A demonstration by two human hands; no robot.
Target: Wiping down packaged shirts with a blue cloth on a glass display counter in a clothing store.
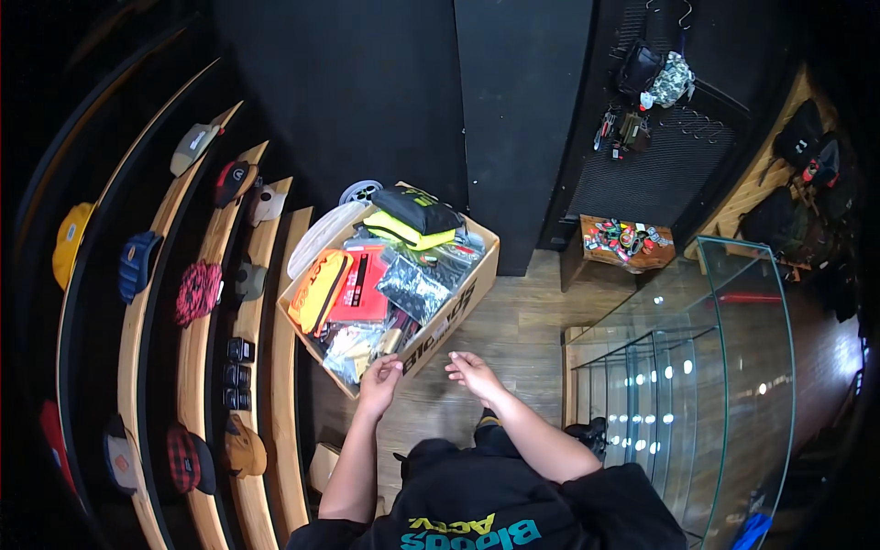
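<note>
A large cardboard box point(470, 302) stands on the floor in front of me, full of packaged goods. My left hand point(379, 383) is at the box's near corner, its fingers loosely bent and nothing visible in them. To the right, just off the box's side, my right hand point(474, 374) hovers with thumb and fingers slightly apart, also without a visible object. Inside the box lie an orange pouch point(321, 291), a red flat package point(359, 286) and a dark patterned package in clear plastic point(412, 286). A black and neon-yellow bag point(417, 215) rests on top at the far end.
Wooden shelves point(192, 367) with several caps line the left. A glass display case point(678, 367) stands at the right. Beyond it is a small wooden table point(655, 261) covered with colourful small items. Bags point(674, 80) hang from a dark mesh panel point(642, 174); backpacks point(793, 215) hang far right.
</note>
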